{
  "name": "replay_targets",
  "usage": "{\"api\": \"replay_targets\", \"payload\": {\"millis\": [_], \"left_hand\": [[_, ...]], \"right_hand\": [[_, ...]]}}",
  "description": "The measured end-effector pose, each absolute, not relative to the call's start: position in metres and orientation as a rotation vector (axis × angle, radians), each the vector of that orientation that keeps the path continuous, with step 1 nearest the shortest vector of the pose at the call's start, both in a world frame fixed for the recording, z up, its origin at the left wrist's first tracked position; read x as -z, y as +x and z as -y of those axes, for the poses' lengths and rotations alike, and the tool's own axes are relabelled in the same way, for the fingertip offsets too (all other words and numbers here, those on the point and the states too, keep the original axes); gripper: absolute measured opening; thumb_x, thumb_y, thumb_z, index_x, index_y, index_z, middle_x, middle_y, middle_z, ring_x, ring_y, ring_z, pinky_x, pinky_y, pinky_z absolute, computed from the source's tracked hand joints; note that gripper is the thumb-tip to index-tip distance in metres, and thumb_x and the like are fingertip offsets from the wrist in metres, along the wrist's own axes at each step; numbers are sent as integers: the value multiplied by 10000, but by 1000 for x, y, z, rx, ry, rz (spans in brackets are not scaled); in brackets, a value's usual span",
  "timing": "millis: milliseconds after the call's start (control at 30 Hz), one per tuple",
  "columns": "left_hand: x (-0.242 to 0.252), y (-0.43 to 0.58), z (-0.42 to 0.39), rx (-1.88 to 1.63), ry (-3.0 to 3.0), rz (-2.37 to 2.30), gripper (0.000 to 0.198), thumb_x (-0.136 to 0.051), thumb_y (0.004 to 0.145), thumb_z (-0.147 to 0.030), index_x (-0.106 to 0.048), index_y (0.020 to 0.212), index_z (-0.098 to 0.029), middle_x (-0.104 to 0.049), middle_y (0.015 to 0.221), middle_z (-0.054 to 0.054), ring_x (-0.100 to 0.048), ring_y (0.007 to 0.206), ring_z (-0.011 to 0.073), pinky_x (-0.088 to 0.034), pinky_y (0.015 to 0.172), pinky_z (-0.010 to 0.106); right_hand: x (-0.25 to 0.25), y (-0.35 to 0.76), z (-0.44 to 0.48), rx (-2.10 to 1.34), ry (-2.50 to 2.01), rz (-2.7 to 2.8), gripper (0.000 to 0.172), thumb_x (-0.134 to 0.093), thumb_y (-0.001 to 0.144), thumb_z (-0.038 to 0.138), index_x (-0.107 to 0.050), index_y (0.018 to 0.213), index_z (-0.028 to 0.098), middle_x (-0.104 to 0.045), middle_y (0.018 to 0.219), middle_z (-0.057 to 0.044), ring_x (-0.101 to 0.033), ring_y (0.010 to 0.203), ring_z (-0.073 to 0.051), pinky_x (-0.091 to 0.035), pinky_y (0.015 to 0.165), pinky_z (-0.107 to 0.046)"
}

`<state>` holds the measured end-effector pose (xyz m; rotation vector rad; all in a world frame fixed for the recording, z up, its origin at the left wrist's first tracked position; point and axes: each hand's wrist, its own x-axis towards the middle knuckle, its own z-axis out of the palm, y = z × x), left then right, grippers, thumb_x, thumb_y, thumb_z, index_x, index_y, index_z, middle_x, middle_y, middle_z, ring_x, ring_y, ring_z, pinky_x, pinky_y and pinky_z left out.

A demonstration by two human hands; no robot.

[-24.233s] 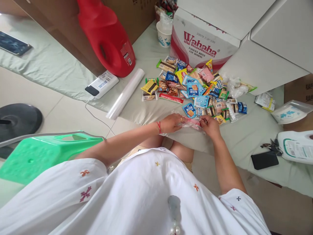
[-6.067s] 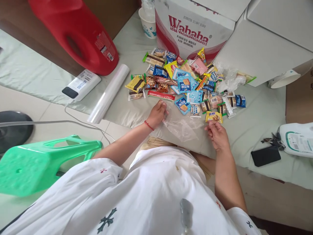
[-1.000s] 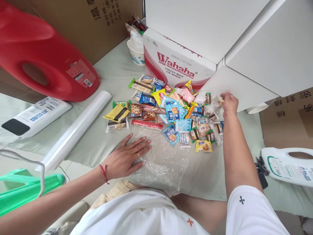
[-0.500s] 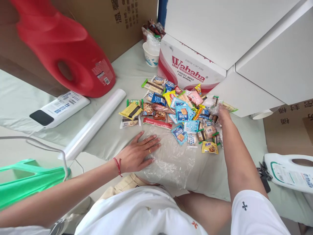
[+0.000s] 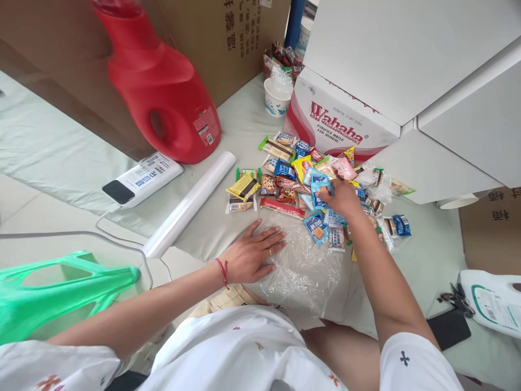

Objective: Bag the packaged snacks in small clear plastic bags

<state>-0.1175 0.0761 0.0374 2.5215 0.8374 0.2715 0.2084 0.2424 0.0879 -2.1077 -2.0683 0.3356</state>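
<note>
My left hand (image 5: 252,252) lies flat with fingers spread on the cloth, its fingertips on the left edge of a clear plastic sheet (image 5: 299,266). My right hand (image 5: 342,196) reaches into a pile of small wrapped snacks, its fingers closed on a light blue snack packet (image 5: 318,190). Another light blue packet (image 5: 316,228) lies just below. Around them are a yellow packet (image 5: 243,185) at the left, a long red packet (image 5: 282,207) in front, and a dark blue packet (image 5: 401,225) at the right. My right forearm hides part of the pile.
Behind the snacks stand a Wahaha carton (image 5: 337,122) and a paper cup (image 5: 278,98). To the left are a red jug (image 5: 175,103), a white roll (image 5: 189,203), a white device (image 5: 148,179) and a green bag (image 5: 61,293). Keys (image 5: 458,297) and a white bottle (image 5: 492,301) lie right.
My right hand has moved left from the pile's right side onto the light blue packet. A dark blue packet now shows at the right. My left hand stays flat; the view has shifted.
</note>
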Motion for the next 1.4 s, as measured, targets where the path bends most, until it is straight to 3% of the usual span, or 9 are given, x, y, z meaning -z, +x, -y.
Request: {"api": "replay_targets", "payload": {"millis": [200,333,567,767,900,1067,1200,1300,1400], "left_hand": [[-33,-118,-75,-347,2520,-818,626,-443,1032,-477,-419,1612,-241,-423,1670,111,-340,1579,308,15,1311,620],[-31,-118,-75,-386,2513,-814,622,-452,1029,-476,-433,1602,-237,-427,1669,103,-343,1577,306,31,1313,609],[-33,-116,-75,-403,2513,-823,608,-473,1024,-483,-471,1581,-239,-460,1648,103,-376,1560,307,-9,1317,606],[-34,-115,-76,-386,2514,-827,612,-476,1017,-494,-487,1569,-230,-449,1654,105,-369,1565,300,-5,1318,597],[-37,-115,-77,-320,2504,-809,715,-516,976,-577,-462,1584,-206,-391,1684,126,-284,1600,344,8,1299,645],[-40,-114,-80,-238,2507,-781,856,-606,904,-586,-393,1620,-168,-283,1724,166,-246,1608,379,19,1287,663],[-40,-115,-80,-218,2508,-769,1020,-655,858,-555,-234,1672,-108,-227,1728,228,-250,1605,388,45,1283,660],[-42,-117,-81,-212,2498,-754,1099,-688,829,-528,-153,1686,-94,-232,1722,246,-240,1605,405,50,1278,669],[-43,-119,-83,-206,2489,-729,1118,-706,814,-492,-127,1690,-109,-225,1725,246,-236,1604,413,45,1267,691]], "right_hand": [[-93,221,-241,-751,-1961,1712,455,-791,675,514,-658,971,195,-697,851,-48,-613,764,-214,-498,746,-346],[-108,239,-245,-985,-1688,1508,449,-732,718,584,-667,957,209,-685,815,-16,-588,708,-185,-498,714,-330],[-110,201,-240,-316,-2083,2337,498,-697,838,515,-709,1182,155,-696,1204,-191,-620,1129,-337,-465,964,-422],[-113,188,-228,-439,-2172,2256,263,-671,864,415,-716,889,157,-691,842,-90,-627,824,-238,-446,764,-325],[-138,196,-213,-429,-1851,2016,238,-637,902,418,-698,890,188,-674,889,-78,-563,799,-201,-442,759,-332],[-177,197,-163,-980,-1551,1889,269,-639,952,498,-677,1010,238,-672,896,-33,-561,765,-180,-460,714,-309],[-162,177,-120,-1479,-1404,2273,293,-616,963,484,-710,980,207,-683,815,-5,-587,708,-170,-455,651,-276],[-127,156,-105,-1459,-1270,2485,266,-567,987,378,-723,1108,200,-733,896,-18,-646,791,-182,-494,736,-281],[-98,143,-102,-1126,-1200,2577,271,-577,960,280,-719,1175,197,-742,1100,-85,-672,1006,-243,-524,923,-379]]}}
